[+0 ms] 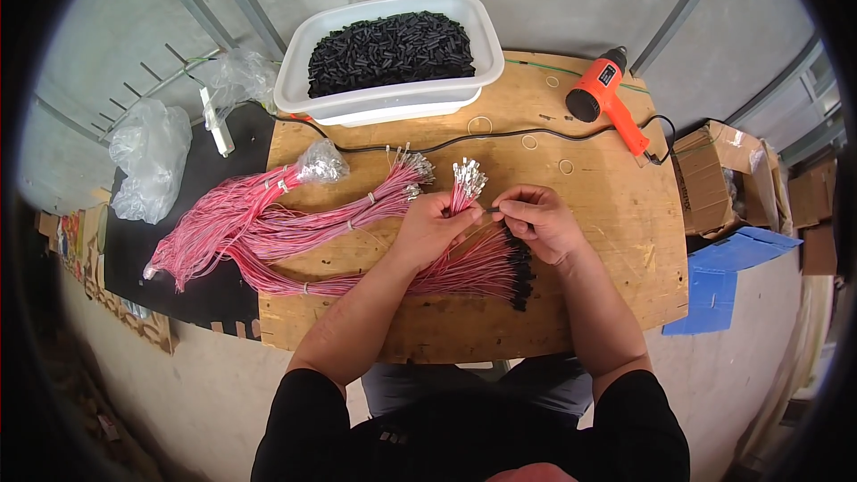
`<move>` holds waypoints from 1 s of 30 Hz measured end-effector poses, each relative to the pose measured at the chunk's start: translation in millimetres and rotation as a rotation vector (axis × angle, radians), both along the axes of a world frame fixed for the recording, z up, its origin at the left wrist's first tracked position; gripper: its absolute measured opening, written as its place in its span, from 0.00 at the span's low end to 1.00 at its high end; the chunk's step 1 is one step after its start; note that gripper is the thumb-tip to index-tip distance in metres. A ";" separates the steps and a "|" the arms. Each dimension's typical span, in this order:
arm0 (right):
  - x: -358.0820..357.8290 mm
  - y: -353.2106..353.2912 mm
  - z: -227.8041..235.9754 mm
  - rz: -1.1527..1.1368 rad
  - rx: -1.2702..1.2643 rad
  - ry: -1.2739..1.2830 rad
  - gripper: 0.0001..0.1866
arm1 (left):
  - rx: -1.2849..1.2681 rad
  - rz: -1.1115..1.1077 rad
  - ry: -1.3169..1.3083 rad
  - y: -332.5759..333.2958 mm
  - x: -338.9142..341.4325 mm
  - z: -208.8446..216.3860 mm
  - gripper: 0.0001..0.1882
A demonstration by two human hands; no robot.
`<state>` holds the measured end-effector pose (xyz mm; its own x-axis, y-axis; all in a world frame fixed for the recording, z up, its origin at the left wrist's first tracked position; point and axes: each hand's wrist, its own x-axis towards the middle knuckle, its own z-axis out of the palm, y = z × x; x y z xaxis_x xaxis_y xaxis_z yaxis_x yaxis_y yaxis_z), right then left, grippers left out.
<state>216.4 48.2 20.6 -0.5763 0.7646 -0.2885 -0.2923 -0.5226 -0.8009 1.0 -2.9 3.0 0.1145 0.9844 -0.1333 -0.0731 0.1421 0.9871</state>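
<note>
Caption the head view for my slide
Left hand holds a bundle of pink wires while the right hand pinches a small black piece.

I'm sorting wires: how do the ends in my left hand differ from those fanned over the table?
The held ends are pale, the fanned ends black. The held ends cluster tightly beyond the left hand; the fanned ends spread across the table. Both belong to pinkish wires.

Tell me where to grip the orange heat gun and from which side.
I'd take the heat gun around the middle of its handle, coming from the near right with the right hand, the closer one. The slim handle slants toward the person and rightward, while the black nozzle points away toward the wall. Avoid snagging the cord at the handle's end.
</note>
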 end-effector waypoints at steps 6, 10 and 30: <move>-0.1 -0.4 0.8 -0.003 0.013 -0.003 0.08 | -0.011 0.000 0.008 -0.4 -0.1 2.2 0.07; 0.4 0.2 3.7 -0.018 0.018 -0.038 0.08 | -0.028 0.012 -0.014 -0.9 0.0 2.1 0.07; -8.6 -8.5 2.1 -0.090 0.146 -0.074 0.11 | -0.042 -0.069 -0.152 -6.2 -8.1 9.7 0.15</move>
<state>207.8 39.7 22.7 -0.4849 0.8492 -0.2093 -0.2704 -0.3732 -0.8875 -7.1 -9.1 12.7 0.2031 0.9676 -0.1497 -0.2099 0.1924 0.9586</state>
